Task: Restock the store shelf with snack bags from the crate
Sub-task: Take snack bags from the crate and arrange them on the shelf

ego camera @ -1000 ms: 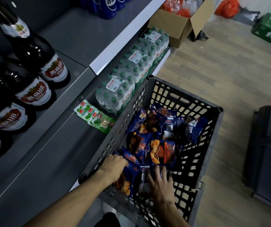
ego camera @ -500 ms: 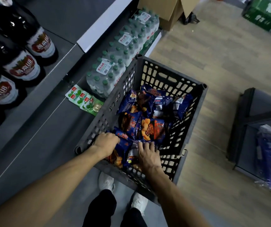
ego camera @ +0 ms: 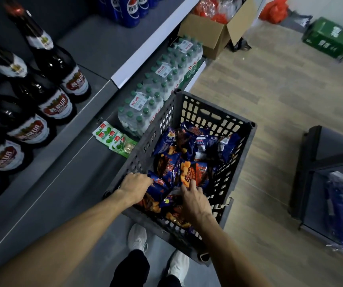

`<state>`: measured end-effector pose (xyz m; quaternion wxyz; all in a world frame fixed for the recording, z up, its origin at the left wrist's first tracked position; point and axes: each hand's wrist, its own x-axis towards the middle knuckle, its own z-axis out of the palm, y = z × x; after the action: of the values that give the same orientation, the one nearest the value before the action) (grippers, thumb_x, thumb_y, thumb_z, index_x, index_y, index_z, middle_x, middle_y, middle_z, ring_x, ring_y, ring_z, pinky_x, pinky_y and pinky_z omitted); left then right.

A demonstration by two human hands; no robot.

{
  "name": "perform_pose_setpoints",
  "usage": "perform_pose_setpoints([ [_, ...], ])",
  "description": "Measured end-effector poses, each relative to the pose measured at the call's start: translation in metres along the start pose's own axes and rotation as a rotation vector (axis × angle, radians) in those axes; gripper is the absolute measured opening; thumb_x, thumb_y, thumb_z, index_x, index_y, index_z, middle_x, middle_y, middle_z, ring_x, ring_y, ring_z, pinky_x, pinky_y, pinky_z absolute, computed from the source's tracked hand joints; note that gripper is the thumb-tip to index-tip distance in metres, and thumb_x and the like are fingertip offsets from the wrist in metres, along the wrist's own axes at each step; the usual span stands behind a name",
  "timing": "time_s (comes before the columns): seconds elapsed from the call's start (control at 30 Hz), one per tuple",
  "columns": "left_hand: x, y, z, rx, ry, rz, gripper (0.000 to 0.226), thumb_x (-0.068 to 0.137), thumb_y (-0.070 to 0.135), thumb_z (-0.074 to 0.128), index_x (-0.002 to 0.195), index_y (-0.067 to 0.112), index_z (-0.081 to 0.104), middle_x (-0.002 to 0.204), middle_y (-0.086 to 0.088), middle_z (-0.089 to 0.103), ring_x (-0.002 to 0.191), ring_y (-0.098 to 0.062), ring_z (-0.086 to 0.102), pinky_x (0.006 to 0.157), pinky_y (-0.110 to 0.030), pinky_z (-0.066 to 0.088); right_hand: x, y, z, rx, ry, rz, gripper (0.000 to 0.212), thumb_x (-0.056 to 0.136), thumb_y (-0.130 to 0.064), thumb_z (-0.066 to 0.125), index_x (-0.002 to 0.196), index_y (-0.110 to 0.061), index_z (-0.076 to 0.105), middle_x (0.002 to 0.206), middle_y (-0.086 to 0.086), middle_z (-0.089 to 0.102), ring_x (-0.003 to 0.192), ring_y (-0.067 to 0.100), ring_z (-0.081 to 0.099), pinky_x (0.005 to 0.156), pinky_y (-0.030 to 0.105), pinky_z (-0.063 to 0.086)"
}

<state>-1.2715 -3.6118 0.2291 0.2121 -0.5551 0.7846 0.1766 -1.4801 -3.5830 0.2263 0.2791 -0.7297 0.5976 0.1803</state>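
Hands in dark slotted plastic crate (ego camera: pixel 189 112) | left hand (ego camera: pixel 135 185) fingers curled on blue snack bag (ego camera: pixel 156 188) | right hand (ego camera: pixel 194 200) fingers spread, pressing blue-orange bags (ego camera: pixel 193 172)

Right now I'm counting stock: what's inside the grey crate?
The crate holds loose blue snack bags, with both hands, left hand and right hand, among them. Lower layers are covered.

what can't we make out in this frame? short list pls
- Left hand fingertips, head view: curled down over the near snack bag; the grip itself is hidden by the knuckles.
- Right hand palm side: faces down onto the bags, contact unseen.
- Bags lower in the crate: covered by the top layer, count unknowable.
- Purple package, right edge: blurred and cut off.
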Motion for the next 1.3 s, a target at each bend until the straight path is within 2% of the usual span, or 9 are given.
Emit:
perform_pose_setpoints([
  [0.1,-0.010,0.002,-0.022,-0.046,-0.012,-0.011,0.030,0.086,0.005,0.053,0.112,0.018,0.061,0.110,-0.005,0.063,0.106,-0.028,0.061,0.084,-0.041,0.049,-0.005,0.005,-0.018,0.027,0.049,-0.036,0.067,0.090,-0.019,0.066,0.147,-0.015,0.030,0.137,0.012,0.032,0.122,0.030,0.045,0.101,0.040,0.049],
  [0.2,-0.021,0.002,-0.042,-0.133,-0.010,-0.039,0.031,0.087,0.002,0.049,0.111,0.017,0.060,0.110,-0.006,0.062,0.105,-0.029,0.061,0.080,-0.042,0.048,-0.013,0.007,-0.042,0.042,0.089,-0.062,0.063,0.094,-0.015,0.061,0.148,-0.014,0.028,0.139,0.012,0.035,0.122,0.029,0.046,0.100,0.038,0.050],
  [0.3,-0.030,0.005,-0.055,-0.204,0.029,-0.060,0.036,0.086,0.002,0.050,0.114,0.021,0.061,0.113,-0.004,0.063,0.106,-0.027,0.061,0.082,-0.040,0.048,-0.021,0.013,-0.064,0.037,0.135,-0.078,0.068,0.094,-0.021,0.063,0.150,-0.014,0.024,0.140,0.011,0.039,0.121,0.028,0.049,0.099,0.039,0.050],
  [0.6,-0.055,0.022,-0.100,-0.249,0.133,-0.027,0.015,0.088,0.027,0.060,0.102,0.023,0.062,0.103,0.003,0.061,0.097,-0.019,0.061,0.080,-0.036,0.048,-0.057,0.029,-0.126,0.049,0.194,-0.098,0.046,0.096,-0.025,0.056,0.137,-0.013,0.039,0.126,0.010,0.051,0.113,0.027,0.054,0.092,0.038,0.051],
  [0.73,-0.069,0.025,-0.138,-0.277,0.169,-0.025,0.016,0.091,0.026,0.056,0.105,0.018,0.061,0.104,0.000,0.056,0.095,-0.021,0.060,0.079,-0.035,0.049,-0.076,0.034,-0.156,0.062,0.254,-0.097,0.044,0.094,-0.017,0.060,0.133,-0.016,0.038,0.122,0.007,0.053,0.109,0.026,0.057,0.088,0.039,0.054],
  [0.93,-0.101,0.028,-0.227,-0.308,0.292,-0.043,0.026,0.095,0.024,0.044,0.116,0.018,0.058,0.102,0.000,0.049,0.090,-0.021,0.057,0.076,-0.038,0.049,-0.112,0.027,-0.236,0.149,0.391,-0.132,0.051,0.091,-0.045,0.063,0.129,-0.020,0.040,0.117,0.005,0.061,0.101,0.025,0.063,0.078,0.040,0.055],
  [1.1,-0.135,0.018,-0.308,-0.292,0.456,-0.082,0.029,0.093,0.025,0.043,0.119,0.028,0.056,0.107,-0.002,0.053,0.096,-0.027,0.058,0.077,-0.039,0.050,-0.144,0.004,-0.316,0.181,0.529,-0.195,0.043,0.091,-0.057,0.057,0.105,-0.020,0.040,0.098,0.006,0.068,0.089,0.034,0.064,0.061,0.039,0.042],
  [1.17,-0.151,0.012,-0.337,-0.279,0.539,-0.103,0.025,0.093,0.029,0.047,0.116,0.025,0.057,0.107,-0.002,0.057,0.098,-0.027,0.059,0.075,-0.037,0.047,-0.156,-0.006,-0.346,0.186,0.568,-0.229,0.042,0.091,-0.055,0.059,0.106,-0.022,0.039,0.096,0.005,0.069,0.083,0.030,0.065,0.061,0.039,0.045],
  [1.3,-0.192,-0.001,-0.392,-0.275,0.700,-0.156,0.027,0.088,0.039,0.059,0.111,0.025,0.060,0.109,0.003,0.066,0.099,-0.021,0.061,0.076,-0.033,0.047,-0.179,-0.033,-0.392,0.292,0.643,-0.344,0.054,0.079,-0.069,0.062,0.103,-0.026,0.039,0.090,-0.001,0.072,0.074,0.024,0.068,0.062,0.042,0.054],
])
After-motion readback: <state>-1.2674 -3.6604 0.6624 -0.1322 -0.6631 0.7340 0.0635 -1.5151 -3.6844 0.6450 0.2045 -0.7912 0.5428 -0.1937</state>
